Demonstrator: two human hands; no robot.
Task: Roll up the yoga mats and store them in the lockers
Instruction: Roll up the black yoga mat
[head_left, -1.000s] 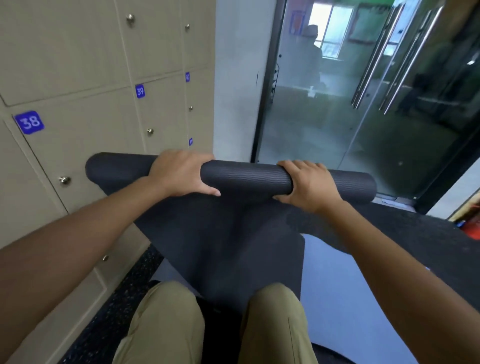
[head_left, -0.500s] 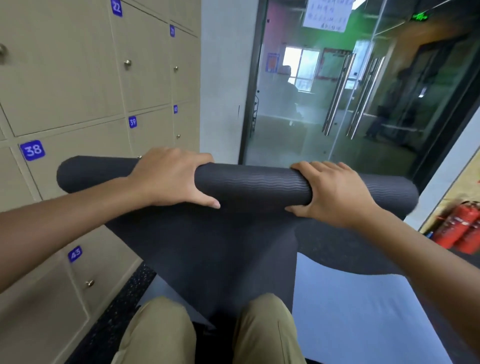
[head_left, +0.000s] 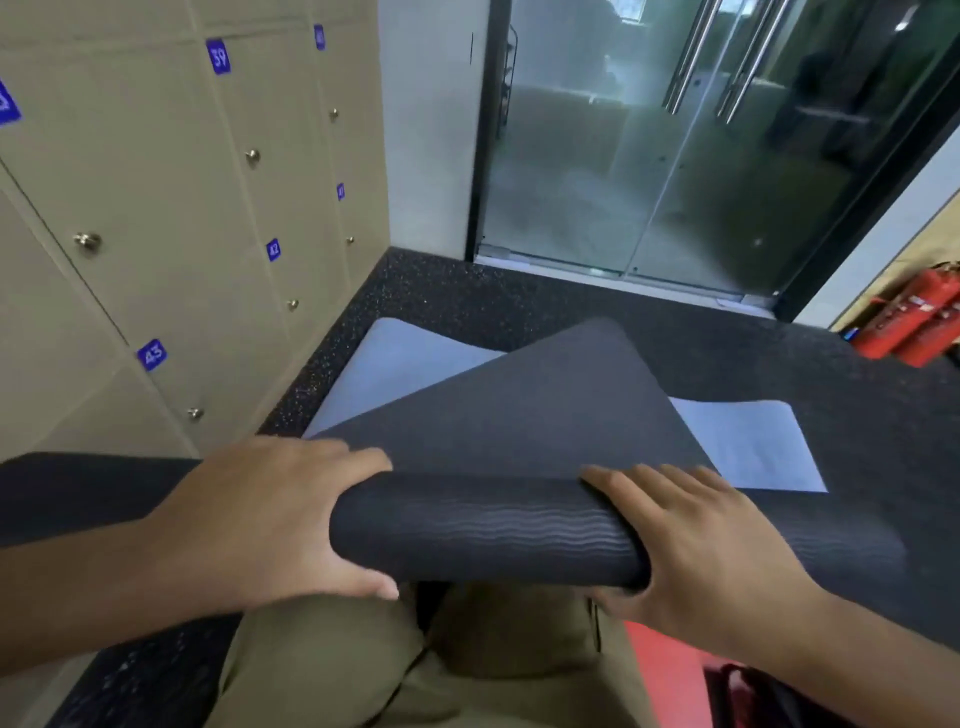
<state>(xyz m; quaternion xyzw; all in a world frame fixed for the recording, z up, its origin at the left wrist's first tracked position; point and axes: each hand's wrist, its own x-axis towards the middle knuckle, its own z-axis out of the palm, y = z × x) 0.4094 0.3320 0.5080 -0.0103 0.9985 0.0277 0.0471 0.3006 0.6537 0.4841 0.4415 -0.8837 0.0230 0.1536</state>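
Left hand (head_left: 270, 519) and right hand (head_left: 696, 551) each grip the rolled dark yoga mat (head_left: 483, 535) lying between them above the knees; its loose flap extends toward 12 o'clock.

black mat roll (head_left: 483, 535) lowered over knees, loose end (head_left: 545, 400) flipped forward

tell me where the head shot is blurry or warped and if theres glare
Head view: motion blur softens the left hand and right hand; wide-angle warp tilts the lockers; the glass door looks hazy with reflections; the dark mat keeps its ridges readable.
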